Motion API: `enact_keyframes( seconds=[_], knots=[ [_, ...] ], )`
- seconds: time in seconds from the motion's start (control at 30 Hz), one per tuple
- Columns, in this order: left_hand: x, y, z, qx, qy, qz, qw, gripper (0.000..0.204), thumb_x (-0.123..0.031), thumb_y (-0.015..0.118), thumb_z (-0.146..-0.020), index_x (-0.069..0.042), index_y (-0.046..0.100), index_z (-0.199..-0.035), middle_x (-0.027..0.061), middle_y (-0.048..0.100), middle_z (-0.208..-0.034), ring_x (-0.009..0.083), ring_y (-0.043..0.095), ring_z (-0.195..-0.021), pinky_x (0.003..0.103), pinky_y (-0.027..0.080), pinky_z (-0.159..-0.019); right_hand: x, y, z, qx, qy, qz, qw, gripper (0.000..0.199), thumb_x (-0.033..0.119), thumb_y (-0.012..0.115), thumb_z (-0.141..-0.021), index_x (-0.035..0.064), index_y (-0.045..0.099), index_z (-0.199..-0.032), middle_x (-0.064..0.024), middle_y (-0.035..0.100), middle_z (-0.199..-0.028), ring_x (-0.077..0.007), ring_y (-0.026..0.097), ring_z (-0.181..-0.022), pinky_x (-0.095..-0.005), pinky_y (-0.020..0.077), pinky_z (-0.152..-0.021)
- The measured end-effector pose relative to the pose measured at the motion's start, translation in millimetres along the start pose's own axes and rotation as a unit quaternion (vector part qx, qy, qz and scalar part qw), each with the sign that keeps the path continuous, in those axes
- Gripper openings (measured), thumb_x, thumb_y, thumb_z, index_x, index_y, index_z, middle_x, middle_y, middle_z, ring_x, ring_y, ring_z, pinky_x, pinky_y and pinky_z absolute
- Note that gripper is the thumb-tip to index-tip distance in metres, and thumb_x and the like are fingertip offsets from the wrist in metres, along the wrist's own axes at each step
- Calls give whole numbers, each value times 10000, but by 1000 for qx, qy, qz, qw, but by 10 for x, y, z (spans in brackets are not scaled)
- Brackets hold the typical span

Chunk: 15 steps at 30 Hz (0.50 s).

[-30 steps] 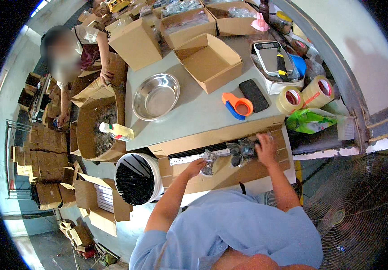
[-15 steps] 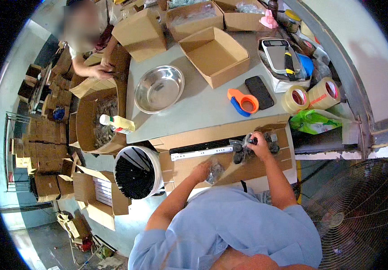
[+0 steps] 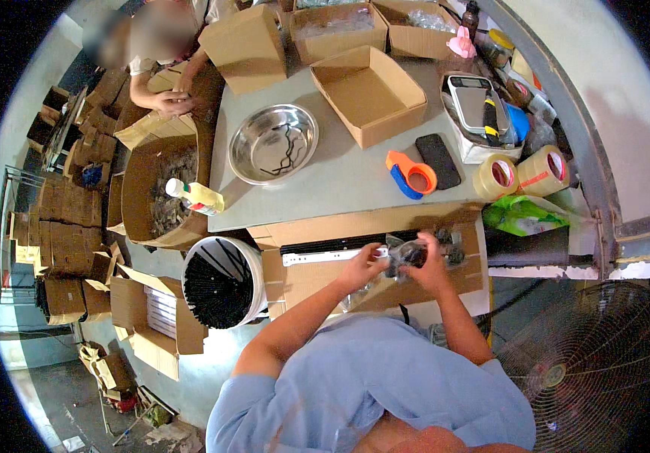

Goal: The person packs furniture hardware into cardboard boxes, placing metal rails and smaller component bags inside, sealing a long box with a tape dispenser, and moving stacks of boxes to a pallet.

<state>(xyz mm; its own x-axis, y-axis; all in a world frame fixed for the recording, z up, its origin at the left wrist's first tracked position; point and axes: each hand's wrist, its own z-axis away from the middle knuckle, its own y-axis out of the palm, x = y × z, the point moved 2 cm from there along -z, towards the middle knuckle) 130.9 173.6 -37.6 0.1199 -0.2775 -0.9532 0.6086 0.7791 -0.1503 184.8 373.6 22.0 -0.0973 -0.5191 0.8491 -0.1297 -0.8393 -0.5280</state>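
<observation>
My left hand [image 3: 361, 266] and my right hand [image 3: 432, 266] meet over a flat brown cardboard box [image 3: 317, 281] at the near edge of the grey table [image 3: 340, 181]. Between them they hold a small clear plastic bag of dark parts [image 3: 404, 255]. A long white strip [image 3: 325, 257] lies on the box just left of my left hand. More dark parts [image 3: 453, 243] sit on the box just beyond my right hand.
On the table stand a steel bowl [image 3: 273, 143], an open cardboard box [image 3: 368, 94], an orange tape dispenser [image 3: 412, 174], a black phone [image 3: 438, 161], a scale [image 3: 476, 113] and tape rolls [image 3: 521, 172]. A white bucket of black sticks [image 3: 223, 283] stands lower left. Another person [image 3: 160, 53] works at far left. A fan [image 3: 589, 362] is at right.
My right hand has drawn back left from the dark parts on the box, and both hands have come together around the small clear bag. The other person has shifted.
</observation>
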Motion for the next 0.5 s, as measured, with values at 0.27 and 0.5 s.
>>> enact_keyframes(
  seconds=[0.27, 0.5],
  knots=[
    [-623, 162, 183, 99, -143, 347, 922, 478, -180, 655, -831, -46, 419, -1225, 103, 502, -1140, 208, 534, -1011, 363, 466, -859, 63, 37, 330, 33, 8, -191, 981, 732, 131, 793, -636, 66, 391, -1244, -108, 487, -1185, -228, 471, -1129, -369, 387, -946],
    [-567, 41, 317, 105, -152, 411, 893, 426, -206, 649, -836, -73, 440, -1183, 73, 516, -1126, 205, 535, -1029, 395, 424, -914, 94, 109, 402, 110, 113, -245, 957, 520, 154, 766, -688, 55, 473, -1105, -13, 544, -961, -125, 522, -879, -293, 455, -777]
  ],
)
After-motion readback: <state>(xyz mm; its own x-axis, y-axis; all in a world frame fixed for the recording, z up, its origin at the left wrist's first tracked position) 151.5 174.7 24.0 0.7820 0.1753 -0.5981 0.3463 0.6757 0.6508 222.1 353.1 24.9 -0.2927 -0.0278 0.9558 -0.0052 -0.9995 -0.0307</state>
